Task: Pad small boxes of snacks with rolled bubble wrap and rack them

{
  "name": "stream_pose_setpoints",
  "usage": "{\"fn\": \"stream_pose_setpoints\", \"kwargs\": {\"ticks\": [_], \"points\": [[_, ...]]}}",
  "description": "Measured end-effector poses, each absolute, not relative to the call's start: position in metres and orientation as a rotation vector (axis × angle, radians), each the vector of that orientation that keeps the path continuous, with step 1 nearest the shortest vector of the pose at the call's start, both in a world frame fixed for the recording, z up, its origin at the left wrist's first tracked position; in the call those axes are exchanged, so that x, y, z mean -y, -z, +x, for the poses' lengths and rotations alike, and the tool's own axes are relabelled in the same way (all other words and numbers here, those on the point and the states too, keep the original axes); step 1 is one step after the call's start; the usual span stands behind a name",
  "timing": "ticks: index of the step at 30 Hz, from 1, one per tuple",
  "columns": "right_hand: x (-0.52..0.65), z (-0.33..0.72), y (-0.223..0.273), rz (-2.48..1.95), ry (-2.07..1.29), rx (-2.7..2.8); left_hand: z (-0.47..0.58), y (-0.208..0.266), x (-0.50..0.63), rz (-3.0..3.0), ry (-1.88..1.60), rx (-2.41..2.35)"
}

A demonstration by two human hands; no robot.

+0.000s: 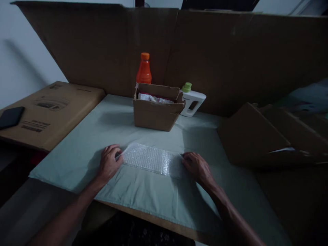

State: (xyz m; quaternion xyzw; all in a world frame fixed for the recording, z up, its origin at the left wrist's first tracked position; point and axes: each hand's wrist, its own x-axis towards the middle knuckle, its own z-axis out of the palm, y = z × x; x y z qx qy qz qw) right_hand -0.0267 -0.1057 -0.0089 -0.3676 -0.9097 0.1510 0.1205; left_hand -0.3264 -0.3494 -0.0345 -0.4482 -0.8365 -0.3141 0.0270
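A strip of clear bubble wrap (152,160) lies stretched sideways over the pale green cloth (159,194) in front of me. My left hand (110,160) pinches its left end, where the plastic lifts a little off the cloth. At the opposite end my right hand (197,166) has its fingers closed on the right edge. Behind the strip stands a small open cardboard box (156,115) with crinkled, shiny packets (153,98) inside; their kind is not clear.
An orange bottle (144,71) and a white jug with a green cap (192,102) stand behind the small box. To the left, a dark phone (11,117) rests on a flat carton (58,109). Open cardboard (256,133) stands at right; a tall cardboard panel (205,51) closes the back.
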Motion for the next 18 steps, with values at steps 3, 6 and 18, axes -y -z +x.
{"fn": "stream_pose_setpoints", "kwargs": {"ticks": [3,6,18], "points": [[0.133,-0.009,-0.006,-1.094,-0.713,2.595,-0.328,0.013,0.342,-1.428,0.982,2.605],[0.178,0.008,-0.02,-0.981,-1.068,2.547,-0.331,-0.005,0.313,-1.543,0.942,2.576],[0.252,0.009,-0.023,-0.814,-2.075,2.237,-0.287,-0.007,0.27,-2.086,1.101,2.383]]}}
